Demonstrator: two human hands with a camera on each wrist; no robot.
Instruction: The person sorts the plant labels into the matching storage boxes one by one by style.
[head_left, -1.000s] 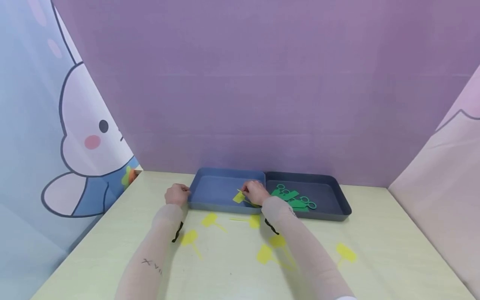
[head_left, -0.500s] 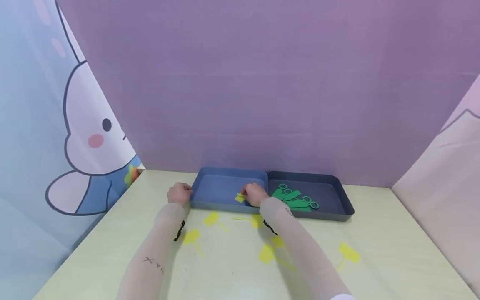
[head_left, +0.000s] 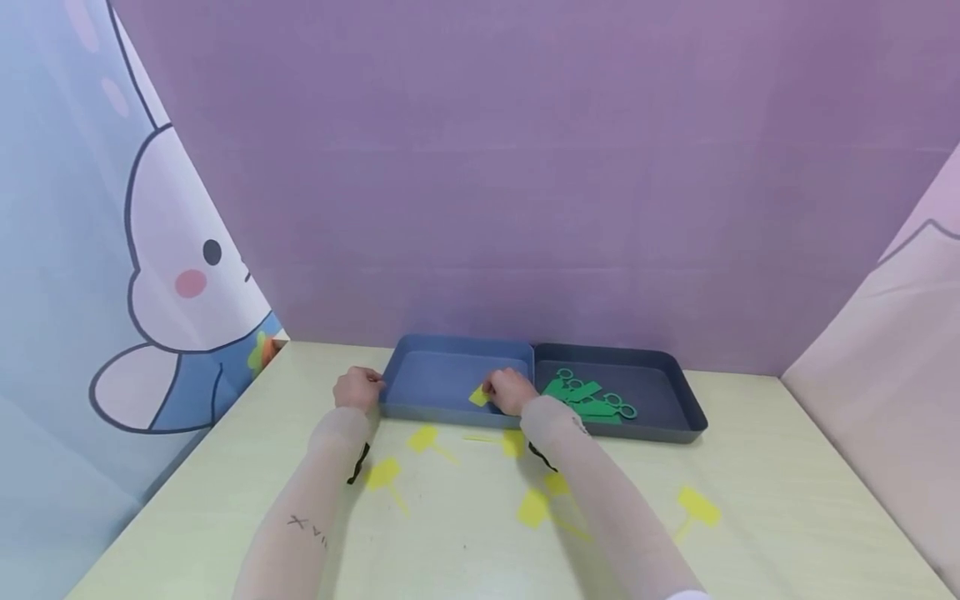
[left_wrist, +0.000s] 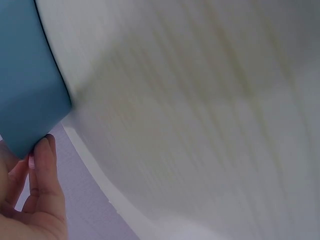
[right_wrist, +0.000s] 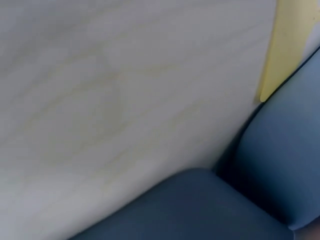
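Blue tray [head_left: 450, 414] pinched by left hand [head_left: 357, 388]; yellow cutout [head_left: 478, 397] at right hand [head_left: 510, 391], grip can't be told; tray could be dragged by tugging.

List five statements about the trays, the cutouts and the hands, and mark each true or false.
1. Green ring-ended pieces lie in the dark gray tray. True.
2. The right hand is over the blue tray. True.
3. In the head view, the blue tray is right of the dark gray tray. False: it is on the left.
4. The left hand holds a green piece. False: its fingers grip the blue tray's corner.
5. Several yellow mallet-shaped pieces lie on the table. True.
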